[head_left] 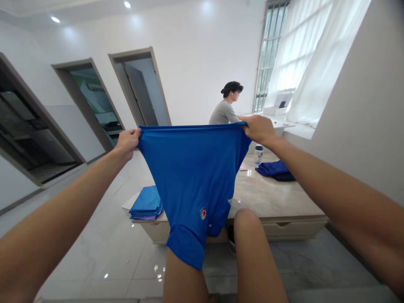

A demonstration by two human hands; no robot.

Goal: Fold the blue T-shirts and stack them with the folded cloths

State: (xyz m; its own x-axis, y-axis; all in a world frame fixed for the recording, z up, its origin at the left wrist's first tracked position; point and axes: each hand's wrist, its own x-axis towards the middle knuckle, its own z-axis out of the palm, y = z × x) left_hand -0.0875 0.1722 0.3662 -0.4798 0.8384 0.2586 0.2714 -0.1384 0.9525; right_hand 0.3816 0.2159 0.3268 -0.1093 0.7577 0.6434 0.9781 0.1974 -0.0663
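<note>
The left hand and right hand are each closed on one top corner of the blue garment. It hangs spread in the air above the knees, in front of the counter. Hold both grips level and the top edge taut, so the cloth hangs flat and free of creases.

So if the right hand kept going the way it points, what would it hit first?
Gripping the blue shirt, the right hand points up and to the left. The seated person in grey looks first in line, though depth is unclear.
</note>
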